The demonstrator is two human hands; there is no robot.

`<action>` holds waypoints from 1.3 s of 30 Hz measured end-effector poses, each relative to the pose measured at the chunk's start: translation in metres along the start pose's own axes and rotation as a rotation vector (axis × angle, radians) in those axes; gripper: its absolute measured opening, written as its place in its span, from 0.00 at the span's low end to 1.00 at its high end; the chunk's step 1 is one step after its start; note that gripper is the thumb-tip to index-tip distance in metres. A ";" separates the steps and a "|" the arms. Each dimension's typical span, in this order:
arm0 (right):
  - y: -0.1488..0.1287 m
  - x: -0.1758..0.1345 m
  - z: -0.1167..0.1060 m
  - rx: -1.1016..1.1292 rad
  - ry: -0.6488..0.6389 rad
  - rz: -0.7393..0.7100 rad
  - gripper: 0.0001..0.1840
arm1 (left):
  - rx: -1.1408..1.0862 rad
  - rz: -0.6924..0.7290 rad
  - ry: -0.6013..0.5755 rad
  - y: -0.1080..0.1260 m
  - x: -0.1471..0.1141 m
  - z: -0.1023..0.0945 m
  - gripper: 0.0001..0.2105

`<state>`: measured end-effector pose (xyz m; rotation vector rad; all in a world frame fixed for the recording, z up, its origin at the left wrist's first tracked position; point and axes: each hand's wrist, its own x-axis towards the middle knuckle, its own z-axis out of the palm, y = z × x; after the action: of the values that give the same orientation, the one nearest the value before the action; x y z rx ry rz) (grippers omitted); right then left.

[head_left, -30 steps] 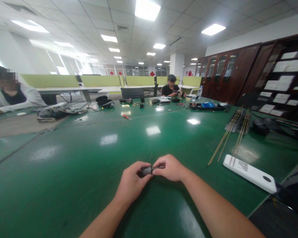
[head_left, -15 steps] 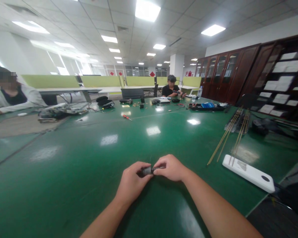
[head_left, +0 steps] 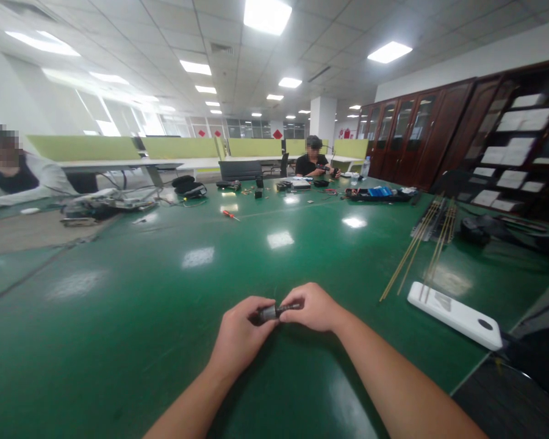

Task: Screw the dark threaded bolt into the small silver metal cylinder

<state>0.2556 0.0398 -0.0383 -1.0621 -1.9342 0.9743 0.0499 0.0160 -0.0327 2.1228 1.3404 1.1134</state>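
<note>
Little differs from half a second ago: the whole view sits slightly lower and further left in the frame, so the head has shifted a touch, while both hands stay together in the same hold over the green table (head_left: 119, 317). At far left a person in a white sleeve (head_left: 36, 180) leans on the table's edge, with a tangle of cables and gear (head_left: 103, 206) beside them. Further in, a red-handled screwdriver (head_left: 229, 214) lies alone on the bare green top. Low in the middle, the left hand (head_left: 240, 332) is curled closed, its fingertips pinching the left end of a small dark cylindrical part (head_left: 269, 313). That part is held just above the table, between the two hands. The right hand (head_left: 315, 308) is closed too, thumb and fingers pinched on a thin dark piece that sticks out of the part's right end; what that piece is cannot be told. At the far side a second person in black (head_left: 312, 163) sits behind scattered tools. To the right, thin yellowish rods (head_left: 416, 244) lie fanned out, their near ends resting on a white flat device (head_left: 455, 314) near the table's edge, with dark wooden cabinets (head_left: 421, 137) behind.
</note>
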 end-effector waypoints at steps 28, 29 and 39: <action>-0.003 -0.001 0.000 0.004 0.009 0.013 0.08 | -0.013 0.013 0.002 0.002 -0.001 -0.001 0.10; -0.003 -0.001 0.000 -0.001 0.010 0.012 0.08 | -0.013 0.013 0.003 0.002 -0.001 -0.001 0.10; -0.001 -0.004 0.001 -0.035 0.020 0.015 0.08 | -0.013 0.010 0.010 -0.002 -0.002 0.001 0.11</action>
<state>0.2563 0.0360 -0.0388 -1.1034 -1.9366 0.9373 0.0488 0.0151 -0.0360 2.1194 1.3246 1.1357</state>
